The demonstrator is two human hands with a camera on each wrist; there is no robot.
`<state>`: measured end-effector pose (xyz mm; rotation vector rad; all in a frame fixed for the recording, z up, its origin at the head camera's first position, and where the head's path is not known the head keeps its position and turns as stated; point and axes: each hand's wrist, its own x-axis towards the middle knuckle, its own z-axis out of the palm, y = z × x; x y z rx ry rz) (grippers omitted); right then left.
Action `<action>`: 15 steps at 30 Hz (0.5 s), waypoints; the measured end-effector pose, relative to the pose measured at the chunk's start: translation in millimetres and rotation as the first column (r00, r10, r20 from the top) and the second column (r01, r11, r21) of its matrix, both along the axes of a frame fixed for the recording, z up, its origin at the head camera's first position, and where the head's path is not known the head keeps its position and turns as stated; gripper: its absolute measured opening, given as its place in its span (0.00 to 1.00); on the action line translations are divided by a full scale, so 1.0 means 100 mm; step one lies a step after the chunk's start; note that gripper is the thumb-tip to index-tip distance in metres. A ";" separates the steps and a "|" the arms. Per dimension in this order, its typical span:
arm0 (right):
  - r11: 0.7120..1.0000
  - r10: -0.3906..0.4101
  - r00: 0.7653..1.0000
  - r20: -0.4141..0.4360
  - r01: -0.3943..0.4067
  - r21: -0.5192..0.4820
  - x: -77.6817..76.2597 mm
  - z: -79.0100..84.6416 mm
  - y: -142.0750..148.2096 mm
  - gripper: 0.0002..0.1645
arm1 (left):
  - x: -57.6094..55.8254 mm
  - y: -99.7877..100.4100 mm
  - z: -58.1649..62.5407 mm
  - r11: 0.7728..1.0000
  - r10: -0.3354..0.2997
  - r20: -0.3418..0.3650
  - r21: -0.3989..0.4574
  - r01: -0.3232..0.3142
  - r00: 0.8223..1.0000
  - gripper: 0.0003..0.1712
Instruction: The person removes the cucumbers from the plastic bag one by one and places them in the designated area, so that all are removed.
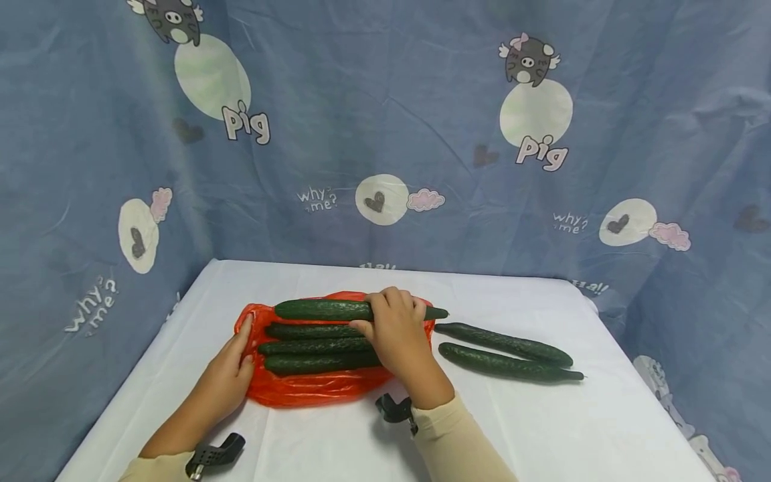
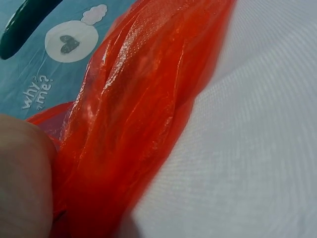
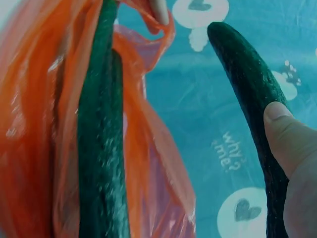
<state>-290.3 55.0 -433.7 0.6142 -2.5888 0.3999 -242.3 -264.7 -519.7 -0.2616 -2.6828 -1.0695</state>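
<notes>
My right hand (image 1: 402, 338) grips a long dark green cucumber (image 1: 322, 309) around its middle, above the far side of a red plastic bag (image 1: 307, 395). In the right wrist view the thumb lies along this cucumber (image 3: 245, 74), which is apart from the bag. Several cucumbers (image 1: 313, 346) lie side by side in the bag's open mouth, their right ends hidden behind my right hand. At the bag's left edge, my left hand (image 1: 224, 378) pinches the thin plastic rim. The left wrist view shows the crumpled bag (image 2: 133, 109) beside that hand.
Two more cucumbers, a farther one (image 1: 512, 343) and a nearer one (image 1: 502, 365), lie on the white tablecloth (image 1: 542, 435) right of the bag. A blue printed curtain (image 1: 385, 120) hangs behind the table and along its sides.
</notes>
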 end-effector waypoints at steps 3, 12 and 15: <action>1.000 -0.016 1.000 0.010 0.016 -0.013 0.01 -0.04 0.08 0.32 | 0.00 0.01 0.01 1.000 0.000 0.005 -0.005 0.000 1.000 0.50; 0.999 -0.040 0.997 0.061 0.041 -0.024 0.06 -0.16 0.33 0.32 | 0.01 0.02 0.01 1.000 -0.006 0.015 -0.008 0.006 1.000 0.50; 0.999 -0.040 0.997 0.063 0.042 -0.031 0.06 -0.18 0.40 0.31 | 0.01 0.00 0.01 1.000 -0.001 -0.005 -0.019 0.001 1.000 0.50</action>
